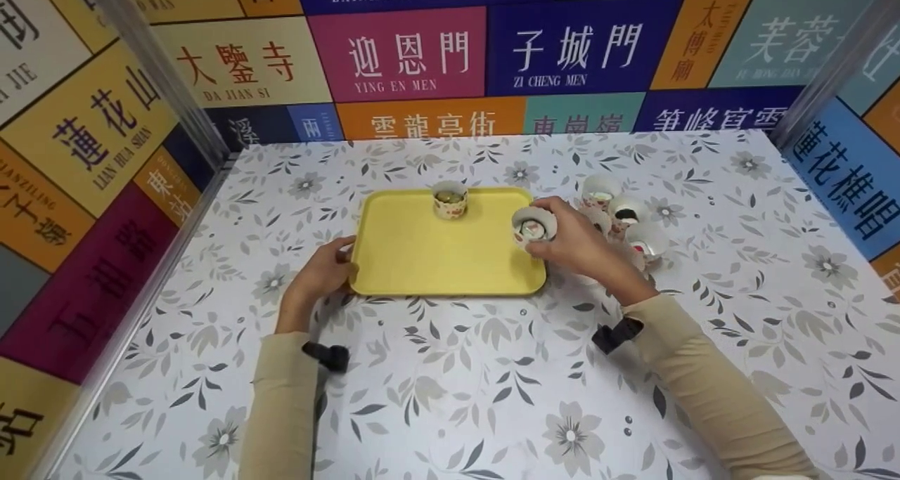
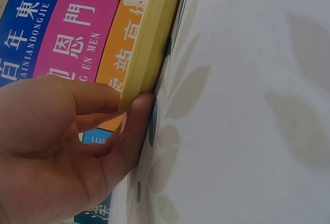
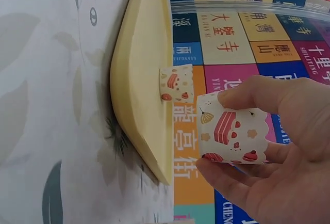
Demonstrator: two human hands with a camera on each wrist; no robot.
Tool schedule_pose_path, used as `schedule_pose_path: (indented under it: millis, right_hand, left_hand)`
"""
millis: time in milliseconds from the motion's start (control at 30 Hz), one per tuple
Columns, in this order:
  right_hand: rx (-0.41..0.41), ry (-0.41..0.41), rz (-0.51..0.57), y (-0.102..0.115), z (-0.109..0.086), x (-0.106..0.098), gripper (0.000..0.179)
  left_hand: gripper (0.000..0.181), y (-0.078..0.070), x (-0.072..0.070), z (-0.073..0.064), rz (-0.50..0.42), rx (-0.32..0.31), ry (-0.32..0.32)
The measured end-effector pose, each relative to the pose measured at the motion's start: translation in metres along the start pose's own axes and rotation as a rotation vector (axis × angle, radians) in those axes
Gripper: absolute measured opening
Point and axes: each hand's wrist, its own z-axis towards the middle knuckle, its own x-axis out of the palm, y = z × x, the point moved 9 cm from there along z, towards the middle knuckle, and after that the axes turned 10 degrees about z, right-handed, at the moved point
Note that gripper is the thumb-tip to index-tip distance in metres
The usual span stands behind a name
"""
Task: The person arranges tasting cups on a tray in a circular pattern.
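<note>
My left hand [image 1: 322, 273] pinches the left edge of a yellow tray [image 1: 422, 255]; in the left wrist view one finger lies under the tray's rim [image 2: 149, 43] and another digit on top. Near the tray's back edge stands a paper baking cup [image 1: 450, 204] with greenish-brown contents. My right hand [image 1: 580, 241] grips a second paper baking cup [image 3: 234, 131], white with printed cakes and a scalloped rim, over the tray's right end. From the head view its mouth shows a pale round piece inside.
Right of the tray, partly behind my right hand, several more baking cups [image 1: 643, 237] stand close together, with white, dark and red contents. Floral cloth [image 1: 457, 374] covers the table. Panels with large printed characters [image 1: 401, 51] wall the back and sides.
</note>
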Motion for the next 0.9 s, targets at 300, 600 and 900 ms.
schedule_pose_path:
  millis: [300,600,900]
  right_hand:
    - [0.030,-0.024,-0.032,0.002,0.024,0.022,0.072]
    - [0.036,-0.010,-0.010,0.007,0.048,0.039,0.069]
    - [0.056,-0.032,0.089,0.008,0.066,0.052,0.071]
  left_hand:
    - [0.063,0.000,0.000,-0.001,0.015,0.000,0.000]
    - [0.061,0.003,0.001,0.002,-0.025,-0.006,0.013]
    - [0.062,0.002,0.001,0.001,-0.005,-0.004,0.003]
